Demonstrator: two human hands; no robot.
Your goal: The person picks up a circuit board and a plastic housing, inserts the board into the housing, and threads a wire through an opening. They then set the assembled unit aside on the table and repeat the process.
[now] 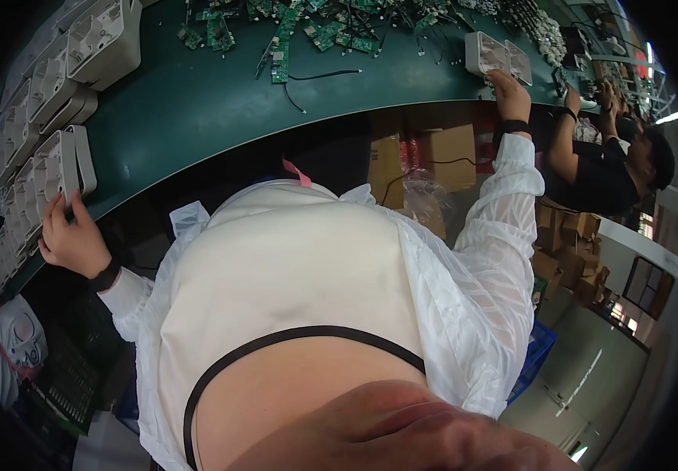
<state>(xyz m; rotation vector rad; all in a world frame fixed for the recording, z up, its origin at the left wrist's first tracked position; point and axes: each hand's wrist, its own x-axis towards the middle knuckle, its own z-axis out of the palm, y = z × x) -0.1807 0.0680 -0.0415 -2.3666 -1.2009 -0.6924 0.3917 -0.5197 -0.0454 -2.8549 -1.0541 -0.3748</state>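
Note:
My left hand point(72, 235) rests at the left edge of the green table point(190, 102), its fingers on a white plastic housing point(68, 165) at the end of a row of such housings point(25, 133). My right hand point(509, 94) reaches far right and grips another white plastic housing point(496, 56) lying near the table's edge. Both arms wear white sleeves with black wristbands. My torso fills the middle of the view.
Several green circuit boards point(292, 31) and black wires lie at the back of the table. Cardboard boxes point(449, 157) stand under it. A person in black point(606, 165) works at the right. A blue crate point(539, 353) sits low on the right.

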